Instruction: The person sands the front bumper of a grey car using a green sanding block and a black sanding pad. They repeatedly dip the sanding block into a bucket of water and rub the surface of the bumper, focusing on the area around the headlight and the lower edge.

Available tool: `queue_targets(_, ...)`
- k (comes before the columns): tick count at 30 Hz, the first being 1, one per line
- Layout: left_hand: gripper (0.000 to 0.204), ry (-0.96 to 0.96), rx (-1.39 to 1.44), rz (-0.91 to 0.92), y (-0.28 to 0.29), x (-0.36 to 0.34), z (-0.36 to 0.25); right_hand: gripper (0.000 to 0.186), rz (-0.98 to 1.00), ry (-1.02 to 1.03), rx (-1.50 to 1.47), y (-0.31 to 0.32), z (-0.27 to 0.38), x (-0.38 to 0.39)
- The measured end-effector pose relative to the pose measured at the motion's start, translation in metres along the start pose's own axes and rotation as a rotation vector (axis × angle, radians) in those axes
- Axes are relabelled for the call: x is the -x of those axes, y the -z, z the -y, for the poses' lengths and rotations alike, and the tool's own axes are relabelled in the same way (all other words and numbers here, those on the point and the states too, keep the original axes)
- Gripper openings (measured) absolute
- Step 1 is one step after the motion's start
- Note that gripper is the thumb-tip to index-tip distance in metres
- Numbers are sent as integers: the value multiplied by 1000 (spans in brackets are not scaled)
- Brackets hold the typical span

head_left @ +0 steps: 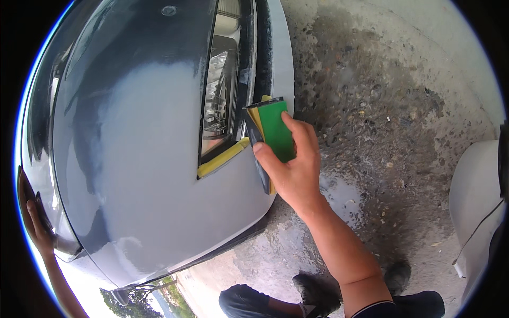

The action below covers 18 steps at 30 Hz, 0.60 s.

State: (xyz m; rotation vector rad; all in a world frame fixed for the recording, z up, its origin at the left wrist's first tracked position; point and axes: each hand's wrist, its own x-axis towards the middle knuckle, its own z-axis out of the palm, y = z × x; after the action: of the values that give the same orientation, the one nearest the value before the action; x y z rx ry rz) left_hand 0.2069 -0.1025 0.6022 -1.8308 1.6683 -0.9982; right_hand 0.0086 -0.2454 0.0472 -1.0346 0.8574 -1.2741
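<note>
In the head view, the right hand (298, 168) is closed around a green block (274, 127), thumb on its near side and fingers along the opposite edge. A dark sheet (253, 132) lies along the block's left side, over the corner of the pale grey car panel (164, 185). Just left of the hand, a strip of yellow tape (222, 158) borders the headlight (220, 85), which stretches away above and left. The block and hand hide part of the bodywork here, and a yellow scrap shows past the block's upper end.

Well to the left, the left hand (40, 222) is at the car's far side with fingers extended; the lens rim bends it too much to tell its contact.

Right of the right hand lies rough, stained ground (366, 100); farther right stands a white panel (472, 180) with a thin dark cord (480, 230). Below the hand are dark shoes (317, 297), and a tree (130, 303) is lower left.
</note>
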Motion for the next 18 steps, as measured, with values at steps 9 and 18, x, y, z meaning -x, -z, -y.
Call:
queue_targets(9, 62, -13, -42, 37, 13, 2, -3, 72, 32, 110, -59, 1, 12, 57)
queue_targets(18, 62, 22, -17, 64, 13, 0, -12, 70, 21, 108, -26, -1, 20, 52)
